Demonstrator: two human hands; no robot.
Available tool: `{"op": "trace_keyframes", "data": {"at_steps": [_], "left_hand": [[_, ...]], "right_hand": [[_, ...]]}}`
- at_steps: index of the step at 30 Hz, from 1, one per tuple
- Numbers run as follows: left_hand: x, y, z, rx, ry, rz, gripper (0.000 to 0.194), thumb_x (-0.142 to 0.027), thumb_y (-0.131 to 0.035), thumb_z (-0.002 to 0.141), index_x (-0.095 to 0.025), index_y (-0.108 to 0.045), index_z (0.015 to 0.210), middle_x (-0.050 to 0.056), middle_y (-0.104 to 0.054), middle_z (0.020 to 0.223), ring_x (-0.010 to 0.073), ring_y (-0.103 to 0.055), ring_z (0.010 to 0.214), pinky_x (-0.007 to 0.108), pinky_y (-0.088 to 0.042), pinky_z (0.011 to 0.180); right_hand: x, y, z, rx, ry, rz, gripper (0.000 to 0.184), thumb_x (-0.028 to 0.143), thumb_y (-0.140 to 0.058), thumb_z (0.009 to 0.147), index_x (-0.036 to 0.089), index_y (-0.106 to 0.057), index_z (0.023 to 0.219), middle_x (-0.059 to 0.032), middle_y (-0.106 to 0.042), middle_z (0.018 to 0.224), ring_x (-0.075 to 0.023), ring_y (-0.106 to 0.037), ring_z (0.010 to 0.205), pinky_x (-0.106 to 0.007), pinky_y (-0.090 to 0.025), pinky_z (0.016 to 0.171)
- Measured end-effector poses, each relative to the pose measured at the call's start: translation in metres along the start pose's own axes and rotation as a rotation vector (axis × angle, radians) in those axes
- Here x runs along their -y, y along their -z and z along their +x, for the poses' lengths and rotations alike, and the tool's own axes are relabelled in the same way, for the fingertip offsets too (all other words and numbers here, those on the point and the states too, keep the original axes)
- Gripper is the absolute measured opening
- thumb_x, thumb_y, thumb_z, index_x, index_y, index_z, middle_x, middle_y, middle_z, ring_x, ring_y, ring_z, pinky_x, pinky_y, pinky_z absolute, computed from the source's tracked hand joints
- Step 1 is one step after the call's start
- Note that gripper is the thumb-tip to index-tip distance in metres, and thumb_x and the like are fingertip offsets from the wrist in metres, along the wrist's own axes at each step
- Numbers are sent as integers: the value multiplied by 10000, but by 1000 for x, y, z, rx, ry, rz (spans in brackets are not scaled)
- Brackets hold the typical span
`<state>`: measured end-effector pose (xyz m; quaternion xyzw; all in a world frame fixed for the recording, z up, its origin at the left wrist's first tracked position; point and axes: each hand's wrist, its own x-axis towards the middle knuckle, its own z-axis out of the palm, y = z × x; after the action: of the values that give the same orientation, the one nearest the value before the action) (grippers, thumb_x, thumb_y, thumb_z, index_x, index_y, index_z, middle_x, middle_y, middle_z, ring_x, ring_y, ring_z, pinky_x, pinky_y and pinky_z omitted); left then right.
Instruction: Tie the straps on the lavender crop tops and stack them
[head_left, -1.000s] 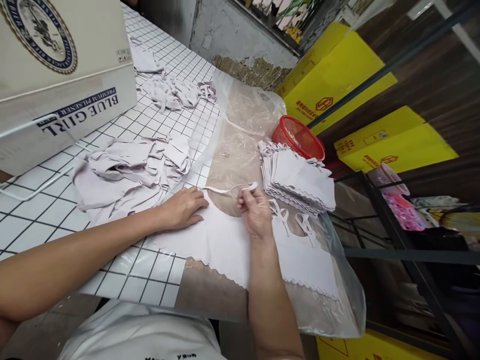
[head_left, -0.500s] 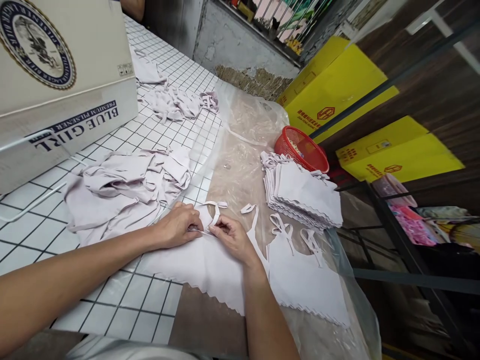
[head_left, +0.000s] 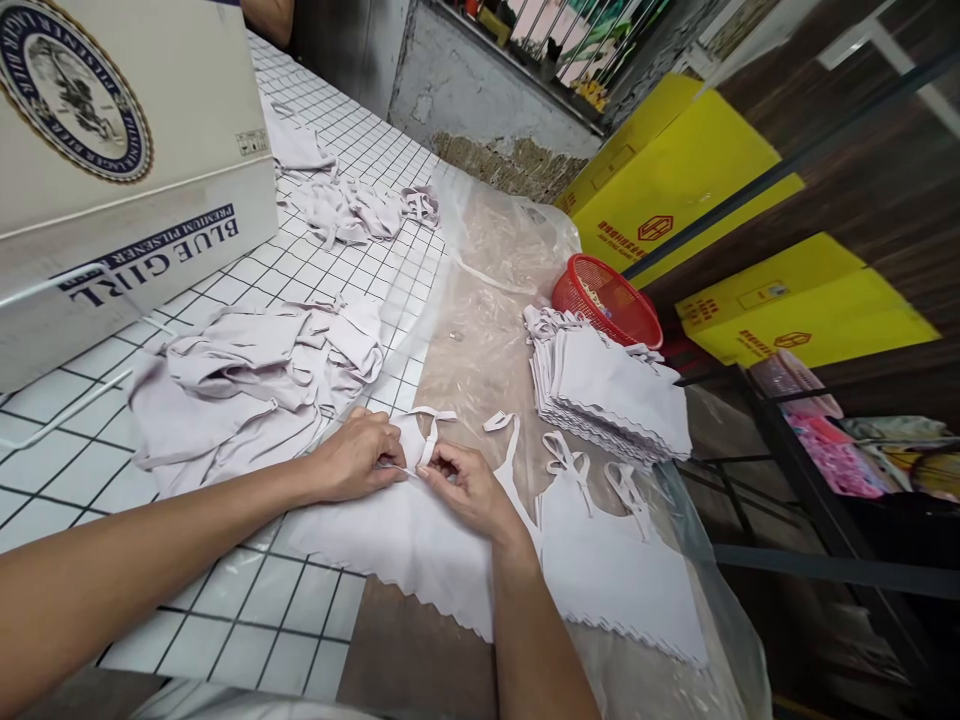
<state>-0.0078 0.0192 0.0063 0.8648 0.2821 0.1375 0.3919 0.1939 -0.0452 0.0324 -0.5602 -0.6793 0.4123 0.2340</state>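
Observation:
A pale lilac camisole top (head_left: 405, 545) with a scalloped hem lies flat in front of me. My left hand (head_left: 358, 455) pinches its upper edge near a strap. Close beside it, my right hand (head_left: 466, 485) has thumb and finger closed on the same neckline, at the base of the strap (head_left: 429, 440). Fingertips hide the exact spot where the fabric is gripped. To the right rests another camisole (head_left: 615, 550), or a few layered together, its straps looped upward. A loose heap of the same garments (head_left: 255, 385) sits to the left of my hands.
A neat stack of folded tops (head_left: 607, 385) stands at the right, by a red plastic basket (head_left: 619, 305). A beer carton (head_left: 135, 230) fills the left. More fabric (head_left: 345, 205) lies farther back. Clear plastic sheeting (head_left: 480, 330) covers part of the table. Yellow boxes (head_left: 660, 190) stand beyond.
Both hands keep their pinch on the camisole's neckline. My right fingers have shifted slightly at the strap base; the camera view has drifted a little.

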Motion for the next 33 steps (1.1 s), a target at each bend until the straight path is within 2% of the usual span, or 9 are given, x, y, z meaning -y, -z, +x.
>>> {"op": "trace_keyframes", "data": {"at_steps": [16, 23, 28, 33], "left_hand": [[-1, 3, -1, 18, -14, 4, 124, -238, -636, 830, -174, -692, 740, 17, -661, 728, 195, -544, 798, 384, -338, 848], [-1, 2, 0, 8, -34, 23, 123, -237, -619, 826, -174, -662, 729, 17, -649, 695, 198, -551, 781, 372, -352, 824], [0, 0, 1, -4, -18, 43, 126, -238, -611, 825, -169, -624, 721, 22, -643, 693, 200, -546, 770, 379, -357, 814], [1, -7, -2, -31, -5, 126, 104, -263, -599, 851, -172, -635, 814, 47, -657, 787, 232, -560, 827, 404, -381, 822]], "right_hand": [[-1, -7, 1, -38, 80, -91, 233, 283, -560, 888, 210, -476, 683, 12, -479, 677, -131, -443, 634, -266, -351, 595], [2, -16, 4, -81, 61, -22, 254, 356, -581, 899, 209, -524, 699, 1, -505, 677, -147, -462, 653, -282, -370, 620], [-2, -22, 8, -117, -64, 162, 259, 434, -640, 843, 204, -567, 749, 6, -542, 706, -143, -489, 674, -275, -395, 642], [-1, -23, 10, -151, -156, 649, 379, 478, -733, 732, 238, -477, 875, -9, -670, 811, -164, -602, 741, -316, -474, 761]]}}
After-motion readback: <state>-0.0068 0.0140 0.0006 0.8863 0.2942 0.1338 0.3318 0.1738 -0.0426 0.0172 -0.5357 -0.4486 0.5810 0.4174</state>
